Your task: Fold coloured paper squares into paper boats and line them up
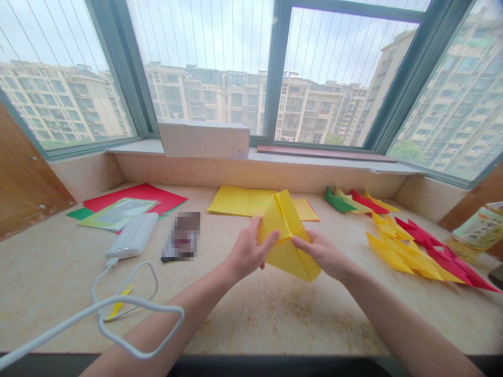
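A partly folded sheet of yellow paper [288, 259] is held up off the counter between my two hands. My left hand [251, 246] grips its left side, thumb on the front face and fingers behind. On the right side, my right hand [320, 250] pinches it, with the thumb near the middle crease. Creases cross the paper, and its top edge is folded over. Behind it, flat yellow sheets [239, 200] lie near the back of the counter. The fingers behind the paper are mostly hidden.
Folded paper boats [340, 201] and several yellow and red folded pieces [408, 251] lie at right, near a bottle [479, 228]. At left are red paper [135, 196], a white power bank [133, 235], a looping white cable [137, 301] and a blurred phone-like object [181, 236].
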Available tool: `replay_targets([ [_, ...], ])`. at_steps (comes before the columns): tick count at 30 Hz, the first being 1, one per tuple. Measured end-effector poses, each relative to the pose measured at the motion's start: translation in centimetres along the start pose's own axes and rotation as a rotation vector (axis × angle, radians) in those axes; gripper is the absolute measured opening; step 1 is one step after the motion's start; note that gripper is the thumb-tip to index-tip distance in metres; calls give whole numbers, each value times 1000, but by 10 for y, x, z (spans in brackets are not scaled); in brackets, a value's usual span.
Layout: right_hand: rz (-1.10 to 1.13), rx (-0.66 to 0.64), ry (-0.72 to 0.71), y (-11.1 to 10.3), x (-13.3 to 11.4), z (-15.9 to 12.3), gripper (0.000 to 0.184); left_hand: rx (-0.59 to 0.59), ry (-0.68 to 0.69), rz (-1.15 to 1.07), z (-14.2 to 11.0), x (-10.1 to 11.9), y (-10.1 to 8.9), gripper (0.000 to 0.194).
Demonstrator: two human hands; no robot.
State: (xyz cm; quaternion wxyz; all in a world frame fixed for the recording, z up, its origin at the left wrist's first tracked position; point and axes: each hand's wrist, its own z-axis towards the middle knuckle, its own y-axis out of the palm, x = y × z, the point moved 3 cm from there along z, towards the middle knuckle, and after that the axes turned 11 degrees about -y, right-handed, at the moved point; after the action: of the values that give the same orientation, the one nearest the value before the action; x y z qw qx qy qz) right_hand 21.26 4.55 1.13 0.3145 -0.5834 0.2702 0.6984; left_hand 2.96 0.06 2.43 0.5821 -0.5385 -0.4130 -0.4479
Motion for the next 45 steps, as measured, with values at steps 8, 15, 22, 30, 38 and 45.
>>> replay_targets([
  [8,35,13,-4,-2,1,-1,47,-68,-83,-35,-2,4,2,56],
  [15,2,-46,-110,0,-1,-1,61,-66,-93,-74,-3,7,1,58],
  [22,23,123,-125,-2,-2,1,46,-77,-72,-75,-4,7,2,58],
  [30,107,78,-47,-5,8,-2,55,25,-106,-93,-2,7,-2,48],
  [38,23,-54,-12,5,8,-1,44,21,-70,-39,-6,9,3,42],
  [45,-75,1,-69,6,9,2,35,-6,40,29,-9,7,7,48],
])
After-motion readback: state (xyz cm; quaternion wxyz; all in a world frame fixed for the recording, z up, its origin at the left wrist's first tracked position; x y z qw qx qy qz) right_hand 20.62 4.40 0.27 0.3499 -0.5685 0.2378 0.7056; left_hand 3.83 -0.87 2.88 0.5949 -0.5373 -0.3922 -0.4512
